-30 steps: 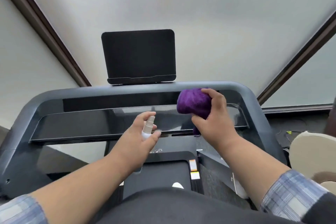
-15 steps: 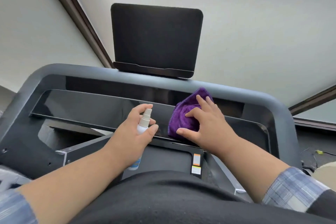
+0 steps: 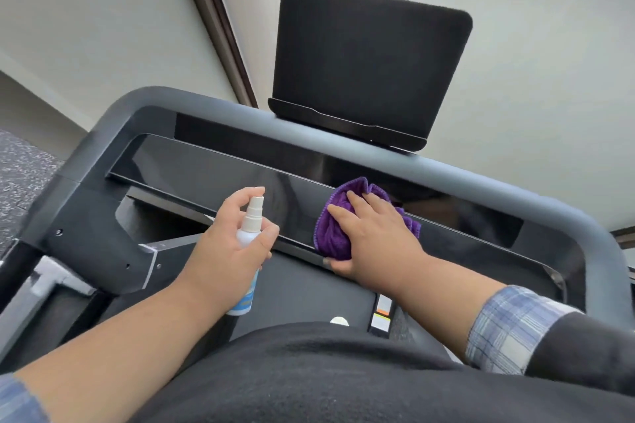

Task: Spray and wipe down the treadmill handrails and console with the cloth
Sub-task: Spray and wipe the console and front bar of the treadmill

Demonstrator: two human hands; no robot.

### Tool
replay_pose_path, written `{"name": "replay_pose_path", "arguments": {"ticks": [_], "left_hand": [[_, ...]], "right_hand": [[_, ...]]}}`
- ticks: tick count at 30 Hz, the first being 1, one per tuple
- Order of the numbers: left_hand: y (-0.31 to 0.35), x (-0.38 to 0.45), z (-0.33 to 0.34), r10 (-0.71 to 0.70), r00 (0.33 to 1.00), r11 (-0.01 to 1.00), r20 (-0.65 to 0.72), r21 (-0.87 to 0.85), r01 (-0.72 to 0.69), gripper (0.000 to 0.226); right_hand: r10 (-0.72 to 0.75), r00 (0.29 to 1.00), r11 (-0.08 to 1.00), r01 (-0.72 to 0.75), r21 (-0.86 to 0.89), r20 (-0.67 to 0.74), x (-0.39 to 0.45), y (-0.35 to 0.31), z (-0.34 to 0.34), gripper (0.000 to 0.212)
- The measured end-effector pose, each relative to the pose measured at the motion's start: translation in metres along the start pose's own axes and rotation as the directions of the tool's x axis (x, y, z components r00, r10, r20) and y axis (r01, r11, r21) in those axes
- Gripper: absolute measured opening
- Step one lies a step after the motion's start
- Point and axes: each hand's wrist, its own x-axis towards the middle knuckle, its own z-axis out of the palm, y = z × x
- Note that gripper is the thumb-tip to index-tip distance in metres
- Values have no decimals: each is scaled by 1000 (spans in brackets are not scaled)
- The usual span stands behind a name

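Note:
My right hand (image 3: pixel 372 237) presses a bunched purple cloth (image 3: pixel 331 233) flat against the glossy black console panel (image 3: pixel 206 178) of the treadmill, a little right of its middle. My left hand (image 3: pixel 226 247) grips a small white spray bottle (image 3: pixel 249 233) just left of the cloth, with the forefinger over the nozzle, which points at the panel. A grey handrail (image 3: pixel 481 178) curves around the top and both sides of the console. A black tablet holder (image 3: pixel 367 62) stands on the rail above the cloth.
The black treadmill belt (image 3: pixel 302 288) lies below the console, with a small label (image 3: pixel 381 314) at its front right. The left upright (image 3: pixel 89 237) runs down to a speckled floor (image 3: pixel 20 178). Pale walls with dark trim stand behind.
The cloth went from being held in the air in front of the console to being pressed on the panel. The view has tilted and swung left. The bottle hand has stayed put.

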Motion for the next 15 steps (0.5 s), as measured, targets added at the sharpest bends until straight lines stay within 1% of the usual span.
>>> {"name": "replay_pose_path", "arguments": {"ticks": [4, 8, 11, 15], "left_hand": [[-20, -12, -17, -37, 999, 999, -26, -28, 36, 45], [-36, -11, -39, -28, 999, 999, -33, -29, 27, 46], [-46, -4, -56, -30, 999, 1000, -40, -11, 29, 45], [-58, 8, -77, -8, 999, 999, -53, -45, 6, 46]], "right_hand": [[-57, 998, 998, 57, 1, -27, 51, -51, 0, 94], [-65, 997, 998, 66, 16, -28, 92, -91, 0, 91], [-39, 998, 999, 41, 30, -55, 96, -98, -3, 85], [12, 998, 997, -7, 73, -65, 74, -80, -5, 83]]}}
